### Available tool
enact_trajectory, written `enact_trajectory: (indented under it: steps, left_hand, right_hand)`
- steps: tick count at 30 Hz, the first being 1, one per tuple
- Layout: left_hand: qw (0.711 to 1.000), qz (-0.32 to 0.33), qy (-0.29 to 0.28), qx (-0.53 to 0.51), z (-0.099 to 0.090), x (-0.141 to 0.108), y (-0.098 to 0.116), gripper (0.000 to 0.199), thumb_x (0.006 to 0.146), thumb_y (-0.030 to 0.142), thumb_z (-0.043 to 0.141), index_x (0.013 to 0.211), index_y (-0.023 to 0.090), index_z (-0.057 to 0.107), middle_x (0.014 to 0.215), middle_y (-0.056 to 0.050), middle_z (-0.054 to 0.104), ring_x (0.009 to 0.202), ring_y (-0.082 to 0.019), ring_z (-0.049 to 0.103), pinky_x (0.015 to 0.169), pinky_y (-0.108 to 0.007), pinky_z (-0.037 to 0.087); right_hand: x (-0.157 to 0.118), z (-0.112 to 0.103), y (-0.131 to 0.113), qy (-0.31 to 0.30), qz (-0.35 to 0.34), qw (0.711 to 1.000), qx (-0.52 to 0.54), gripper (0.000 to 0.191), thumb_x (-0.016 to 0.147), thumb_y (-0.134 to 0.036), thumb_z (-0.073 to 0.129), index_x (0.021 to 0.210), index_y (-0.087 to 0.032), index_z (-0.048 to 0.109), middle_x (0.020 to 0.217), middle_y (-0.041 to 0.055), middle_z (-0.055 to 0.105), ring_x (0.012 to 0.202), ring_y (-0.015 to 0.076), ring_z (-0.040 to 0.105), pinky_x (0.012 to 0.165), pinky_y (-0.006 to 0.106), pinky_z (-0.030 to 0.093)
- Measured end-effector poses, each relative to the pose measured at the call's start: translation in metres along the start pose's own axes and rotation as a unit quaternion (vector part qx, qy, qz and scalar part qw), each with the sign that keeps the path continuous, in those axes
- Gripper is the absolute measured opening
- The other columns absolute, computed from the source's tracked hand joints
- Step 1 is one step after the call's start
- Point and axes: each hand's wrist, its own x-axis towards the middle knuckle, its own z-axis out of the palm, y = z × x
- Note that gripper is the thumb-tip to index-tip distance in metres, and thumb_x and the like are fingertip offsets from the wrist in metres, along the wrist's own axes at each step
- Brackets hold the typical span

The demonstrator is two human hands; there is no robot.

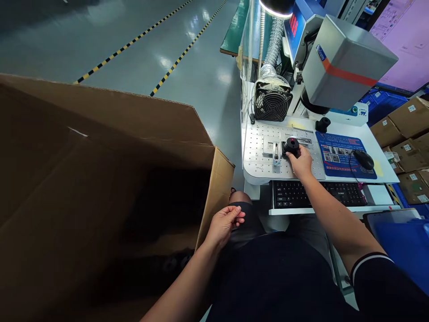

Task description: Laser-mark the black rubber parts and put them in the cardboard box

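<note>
My right hand (pixel 301 162) grips a black cylindrical part (pixel 291 146) with a round hole in its top. That part sits against a metal fixture (pixel 275 153) on a perforated metal plate (pixel 256 150). A small red spot shows on the part's top. Above my lap, beside the carton's edge, my left hand (pixel 224 225) is loosely closed, thumb against the index finger, and I see nothing in it. A similar black part (pixel 322 124) stands at the back of the plate, near the blue mouse pad (pixel 342 154).
To my left a large open cardboard box (pixel 216 188) holds dark items, hard to make out. Over the bench hang a grey machine head (pixel 348 62) and a ring lamp (pixel 276 6). A fan (pixel 273 103), a mouse (pixel 363 159), a keyboard (pixel 318 194) and stacked cartons (pixel 410 116) are around.
</note>
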Motion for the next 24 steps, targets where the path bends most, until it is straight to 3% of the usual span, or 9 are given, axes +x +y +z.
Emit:
enact_trajectory:
  steps: [11, 15, 18, 20, 21, 24]
  left_hand:
    - [0.998, 0.032, -0.009, 0.053, 0.003, -0.001, 0.002, 0.058, 0.052, 0.055, 0.094, 0.079, 0.013, 0.064, 0.075, -0.01, 0.074, 0.061, -0.014, 0.064, 0.056, -0.022, 0.047]
    - [0.992, 0.077, -0.011, 0.097, 0.011, -0.011, 0.005, 0.053, 0.061, 0.058, 0.088, 0.079, 0.015, 0.065, 0.069, -0.009, 0.072, 0.058, -0.016, 0.062, 0.056, -0.025, 0.046]
    - [0.983, 0.121, -0.012, 0.141, 0.027, -0.039, 0.015, 0.037, 0.075, 0.052, 0.08, 0.077, 0.02, 0.061, 0.056, -0.001, 0.064, 0.049, -0.015, 0.054, 0.052, -0.026, 0.041]
    - [0.957, 0.2, -0.035, 0.207, 0.04, -0.07, 0.021, 0.031, 0.089, 0.043, 0.068, 0.07, 0.023, 0.053, 0.05, 0.002, 0.056, 0.047, -0.014, 0.049, 0.051, -0.027, 0.039]
    - [0.93, 0.257, -0.064, 0.253, 0.046, -0.088, 0.023, 0.034, 0.095, 0.039, 0.059, 0.066, 0.023, 0.05, 0.05, 0.002, 0.054, 0.047, -0.014, 0.049, 0.052, -0.027, 0.039]
    - [0.838, 0.398, -0.212, 0.307, 0.06, -0.143, 0.022, 0.032, 0.098, 0.031, 0.052, 0.066, 0.025, 0.054, 0.058, 0.0, 0.058, 0.052, -0.016, 0.055, 0.051, -0.029, 0.041]
  right_hand:
    - [0.003, 0.0, -0.004, 0.001, 0.024, 1.0, 0.018, 0.043, 0.071, -0.038, 0.071, 0.11, -0.021, 0.067, 0.118, 0.0118, 0.069, 0.112, 0.0318, 0.061, 0.101, 0.052, 0.048]
    - [-0.003, -0.01, -0.006, 0.01, 0.052, 0.998, 0.039, 0.053, 0.073, -0.042, 0.071, 0.12, -0.019, 0.064, 0.123, 0.0148, 0.067, 0.112, 0.0331, 0.063, 0.102, 0.054, 0.048]
    - [-0.026, -0.029, -0.006, 0.03, 0.041, 0.997, 0.056, 0.051, 0.078, -0.045, 0.067, 0.122, -0.019, 0.063, 0.126, 0.0157, 0.066, 0.113, 0.0322, 0.064, 0.103, 0.053, 0.048]
    - [-0.048, -0.044, -0.005, 0.043, 0.015, 0.997, 0.058, 0.046, 0.082, -0.045, 0.064, 0.122, -0.021, 0.063, 0.124, 0.0141, 0.067, 0.113, 0.0304, 0.064, 0.103, 0.051, 0.049]
    - [-0.058, -0.05, -0.004, 0.047, 0.002, 0.997, 0.054, 0.043, 0.084, -0.044, 0.062, 0.121, -0.022, 0.063, 0.123, 0.0131, 0.067, 0.113, 0.0297, 0.064, 0.103, 0.05, 0.05]
    - [-0.084, -0.061, 0.0, 0.041, -0.021, 0.998, 0.03, 0.036, 0.087, -0.041, 0.059, 0.118, -0.023, 0.065, 0.121, 0.0122, 0.068, 0.114, 0.0291, 0.063, 0.104, 0.05, 0.049]
